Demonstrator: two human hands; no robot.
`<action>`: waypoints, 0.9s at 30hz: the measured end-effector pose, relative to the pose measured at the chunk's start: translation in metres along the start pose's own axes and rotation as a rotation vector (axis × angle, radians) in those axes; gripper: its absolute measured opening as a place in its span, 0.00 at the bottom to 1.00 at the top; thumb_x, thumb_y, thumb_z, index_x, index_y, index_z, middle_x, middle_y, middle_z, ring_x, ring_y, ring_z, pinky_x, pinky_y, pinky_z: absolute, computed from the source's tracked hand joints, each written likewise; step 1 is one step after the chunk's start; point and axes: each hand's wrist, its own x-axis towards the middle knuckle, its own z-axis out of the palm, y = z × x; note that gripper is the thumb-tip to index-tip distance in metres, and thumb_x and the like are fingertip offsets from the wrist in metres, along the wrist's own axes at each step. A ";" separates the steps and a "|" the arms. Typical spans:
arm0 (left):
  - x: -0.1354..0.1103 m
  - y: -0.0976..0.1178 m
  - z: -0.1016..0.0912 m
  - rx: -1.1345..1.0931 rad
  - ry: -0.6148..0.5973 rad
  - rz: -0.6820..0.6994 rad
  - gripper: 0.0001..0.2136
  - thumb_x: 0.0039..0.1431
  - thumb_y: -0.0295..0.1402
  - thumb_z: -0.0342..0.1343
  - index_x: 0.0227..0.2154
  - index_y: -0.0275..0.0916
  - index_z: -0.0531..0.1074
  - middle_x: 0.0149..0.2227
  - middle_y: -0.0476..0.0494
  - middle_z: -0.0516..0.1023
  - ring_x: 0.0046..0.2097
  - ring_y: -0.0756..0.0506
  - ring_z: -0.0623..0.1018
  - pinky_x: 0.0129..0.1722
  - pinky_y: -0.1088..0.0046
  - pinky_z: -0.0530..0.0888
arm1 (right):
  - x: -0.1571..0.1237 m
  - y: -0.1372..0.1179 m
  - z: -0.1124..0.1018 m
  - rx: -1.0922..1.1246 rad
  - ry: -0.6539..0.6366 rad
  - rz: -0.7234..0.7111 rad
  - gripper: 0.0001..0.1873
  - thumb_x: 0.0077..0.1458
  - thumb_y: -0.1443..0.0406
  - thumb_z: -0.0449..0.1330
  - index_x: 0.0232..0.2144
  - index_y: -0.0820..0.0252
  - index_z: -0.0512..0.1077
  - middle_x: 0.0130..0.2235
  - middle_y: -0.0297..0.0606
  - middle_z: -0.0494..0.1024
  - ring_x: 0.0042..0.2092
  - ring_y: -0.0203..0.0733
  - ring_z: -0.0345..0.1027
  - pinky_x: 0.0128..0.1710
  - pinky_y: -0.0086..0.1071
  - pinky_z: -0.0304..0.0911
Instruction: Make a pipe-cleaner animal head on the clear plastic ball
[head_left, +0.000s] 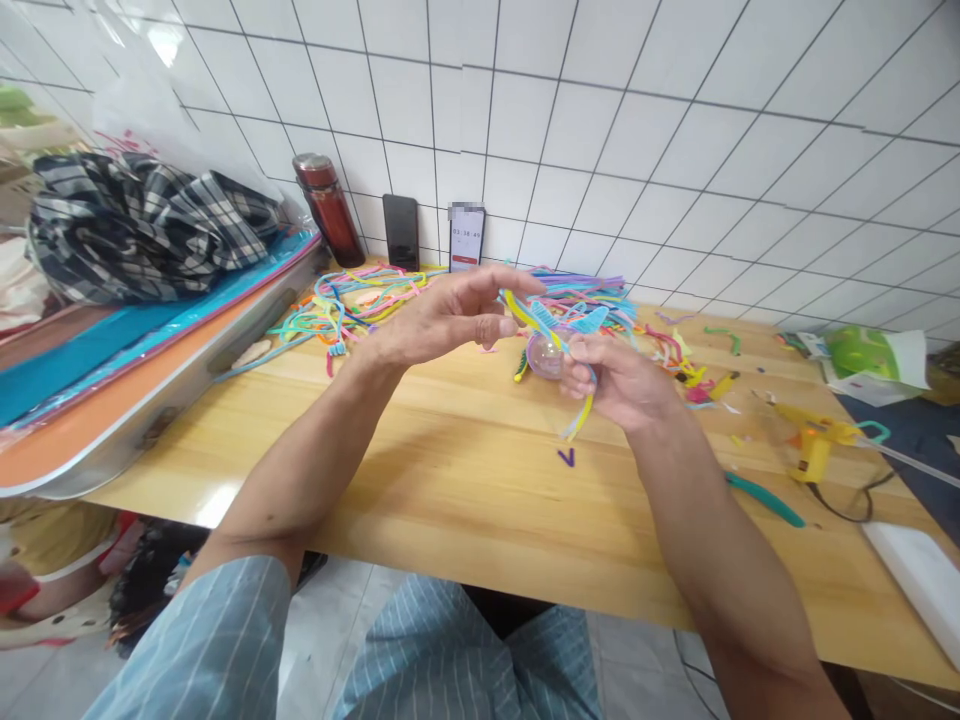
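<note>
Looks like a craft corner, probably in someone's home: wooden counter (465, 500) at 6 o'clock, fuzzy stems (592, 292) strewn from 10 round to 2, yellow glue gun (814, 445) past 3. White tiled wall (517, 110) at 12, thermos (334, 215) near 10, and heaped plaid cloth (150, 230) toward 9 feel pretty homey, though a small workshop's possible.

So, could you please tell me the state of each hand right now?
Left hand: open, fingers curved by the yellow and blue strands; contact unclear.
Right hand: closed, pinching those strands.
</note>
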 end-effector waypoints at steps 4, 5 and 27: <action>-0.001 0.001 0.003 -0.020 0.028 -0.011 0.19 0.53 0.48 0.78 0.41 0.43 0.84 0.35 0.46 0.82 0.30 0.51 0.76 0.29 0.75 0.75 | 0.001 0.003 0.002 0.085 -0.070 0.100 0.17 0.44 0.59 0.75 0.26 0.56 0.70 0.21 0.24 0.63 0.21 0.28 0.49 0.23 0.30 0.50; -0.001 0.002 0.004 -0.023 0.035 -0.014 0.20 0.51 0.49 0.79 0.39 0.42 0.84 0.34 0.46 0.82 0.29 0.52 0.76 0.29 0.75 0.74 | 0.000 0.004 0.003 0.093 -0.084 0.113 0.18 0.44 0.60 0.75 0.26 0.56 0.69 0.21 0.23 0.64 0.21 0.28 0.49 0.23 0.30 0.50; 0.013 -0.020 0.020 -0.108 0.403 -0.201 0.20 0.49 0.46 0.78 0.26 0.38 0.76 0.30 0.47 0.84 0.21 0.57 0.70 0.20 0.77 0.64 | -0.005 0.021 0.011 -1.471 0.628 -0.986 0.16 0.67 0.66 0.59 0.24 0.51 0.70 0.25 0.37 0.74 0.32 0.45 0.67 0.36 0.42 0.58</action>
